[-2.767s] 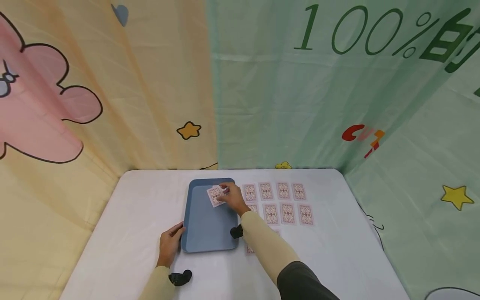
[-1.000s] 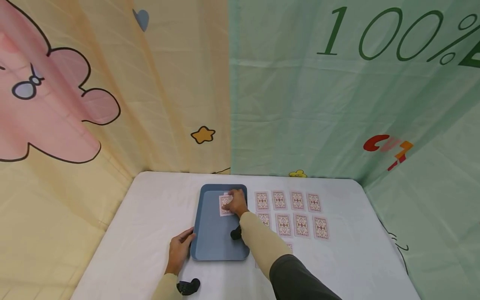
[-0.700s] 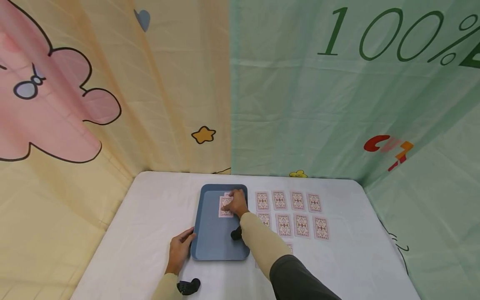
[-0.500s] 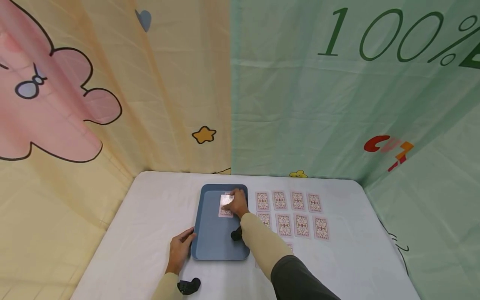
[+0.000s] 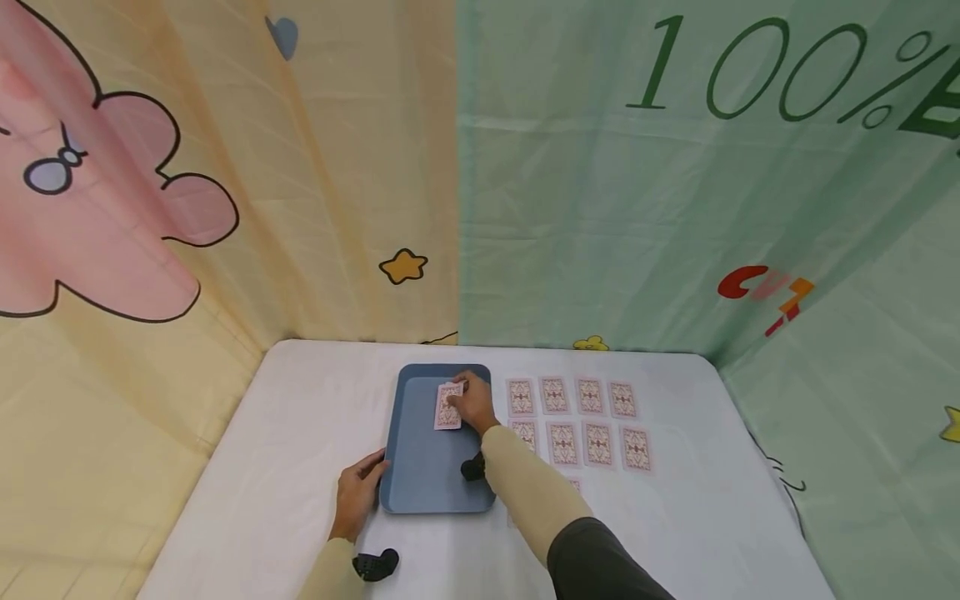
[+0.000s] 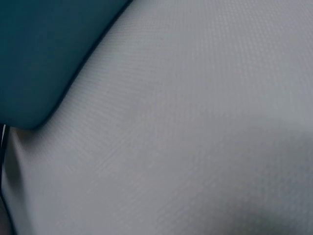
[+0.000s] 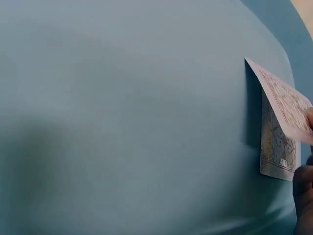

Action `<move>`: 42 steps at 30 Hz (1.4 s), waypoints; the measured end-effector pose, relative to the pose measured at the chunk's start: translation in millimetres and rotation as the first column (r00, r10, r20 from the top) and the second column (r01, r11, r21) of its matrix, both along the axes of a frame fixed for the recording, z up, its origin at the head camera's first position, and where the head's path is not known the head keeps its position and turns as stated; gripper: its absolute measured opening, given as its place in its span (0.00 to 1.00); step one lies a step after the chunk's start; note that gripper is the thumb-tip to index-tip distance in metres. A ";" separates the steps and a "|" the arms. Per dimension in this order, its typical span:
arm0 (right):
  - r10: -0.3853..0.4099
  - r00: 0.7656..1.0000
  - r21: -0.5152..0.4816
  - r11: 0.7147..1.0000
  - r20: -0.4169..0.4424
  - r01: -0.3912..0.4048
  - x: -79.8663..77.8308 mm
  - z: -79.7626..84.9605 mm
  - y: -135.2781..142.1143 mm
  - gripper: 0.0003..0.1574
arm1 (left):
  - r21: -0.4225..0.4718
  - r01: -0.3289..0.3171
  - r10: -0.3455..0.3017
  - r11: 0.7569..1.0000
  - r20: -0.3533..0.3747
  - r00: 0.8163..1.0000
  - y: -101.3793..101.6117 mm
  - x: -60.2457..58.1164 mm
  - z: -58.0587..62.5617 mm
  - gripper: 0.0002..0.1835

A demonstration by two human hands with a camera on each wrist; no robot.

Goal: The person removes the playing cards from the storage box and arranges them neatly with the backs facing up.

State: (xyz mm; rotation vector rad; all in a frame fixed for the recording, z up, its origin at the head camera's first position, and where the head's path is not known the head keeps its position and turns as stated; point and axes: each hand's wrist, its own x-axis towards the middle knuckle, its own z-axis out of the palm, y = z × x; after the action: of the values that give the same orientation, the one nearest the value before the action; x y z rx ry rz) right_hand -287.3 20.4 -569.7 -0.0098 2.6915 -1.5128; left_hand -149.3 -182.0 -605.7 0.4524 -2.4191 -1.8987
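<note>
In the head view a blue tray [image 5: 435, 487] lies on the table with my left hand [image 5: 356, 496] gripping its left edge near the front. My right hand [image 5: 474, 402] reaches over the tray's far right part and pinches a playing card [image 5: 447, 408], patterned back up. The right wrist view has this held card [image 7: 283, 98] tilted above a second playing card [image 7: 278, 152] that rests on the tray, with fingers [image 7: 304, 191] at the right border. The left wrist view holds only a tray corner [image 6: 44, 58] and tablecloth; the left fingers are outside it.
To the right of the tray, several face-down cards [image 5: 565, 443] lie in rows on the white table [image 5: 697, 517]. The right sleeve [image 5: 528, 475] covers part of the nearer rows. Patterned curtains [image 5: 570, 208] rise behind the table and at both sides.
Earlier the card in my right hand was slanted over the tray; it has turned straighter and overlaps the card beneath. The left hand stays at the tray's edge. The head view has shifted slightly.
</note>
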 end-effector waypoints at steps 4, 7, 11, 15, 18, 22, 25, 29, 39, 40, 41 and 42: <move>0.019 1.000 -0.033 0.999 -0.012 -0.019 5.1 0.1 2.3 0.13 | 0.011 0.007 -0.007 1.000 0.033 0.999 0.0 2.5 -0.4 0.20; 0.023 0.999 -0.044 0.999 -0.041 -0.025 8.9 1.6 4.5 0.11 | 0.008 0.010 -0.011 1.000 0.035 0.999 -1.5 4.3 -2.1 0.20; 0.037 0.996 -0.055 0.998 -0.085 -0.042 13.5 5.5 10.1 0.10 | 0.006 0.008 -0.008 1.000 0.030 1.000 -5.0 5.0 -4.7 0.20; 0.033 0.994 -0.084 0.996 -0.101 -0.042 18.2 8.7 19.3 0.10 | 0.014 0.008 -0.009 1.000 0.031 0.999 -6.2 3.4 -5.1 0.20; 0.038 0.995 -0.107 0.993 -0.096 -0.048 22.9 11.8 26.5 0.10 | 0.014 0.005 -0.005 1.000 0.035 0.999 -6.5 3.1 -4.3 0.20; 0.046 0.995 -0.140 0.988 -0.087 -0.058 30.1 15.4 35.8 0.11 | 0.016 -0.002 0.001 1.000 0.040 0.999 -7.5 3.4 -2.5 0.20; 0.063 0.994 -0.161 0.984 -0.088 -0.076 35.0 16.8 42.4 0.11 | 0.012 -0.001 0.001 1.000 0.035 0.999 -8.3 3.5 -1.3 0.20; 0.106 0.991 -0.189 0.975 -0.087 -0.121 40.1 19.1 51.5 0.14 | 0.017 -0.011 0.011 1.000 0.026 1.000 -8.6 3.0 -0.8 0.20; 0.054 0.998 -0.259 0.964 -0.039 -0.062 57.1 20.1 85.4 0.14 | 0.050 0.017 -0.018 0.999 0.020 1.000 -1.0 -3.9 -2.3 0.21; 0.051 0.998 -0.269 0.961 -0.032 -0.058 59.2 19.2 88.4 0.14 | 0.051 0.013 -0.014 0.999 0.022 1.000 -1.2 -3.1 -1.9 0.21; 0.050 0.998 -0.280 0.958 -0.027 -0.056 61.1 17.7 91.7 0.15 | 0.052 0.012 -0.013 0.999 0.025 1.000 -1.6 -2.1 -1.4 0.21; 0.044 0.999 -0.283 0.958 -0.024 -0.049 63.4 16.8 94.7 0.15 | 0.058 0.011 -0.013 0.998 0.028 1.000 -1.9 -1.0 -0.6 0.21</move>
State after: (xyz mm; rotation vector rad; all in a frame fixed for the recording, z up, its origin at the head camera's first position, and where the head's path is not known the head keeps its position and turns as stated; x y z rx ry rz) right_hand -223.9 115.1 -552.9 -0.0975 2.4418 -1.8770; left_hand -150.4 -183.9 -606.3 0.4716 -2.3947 -1.9849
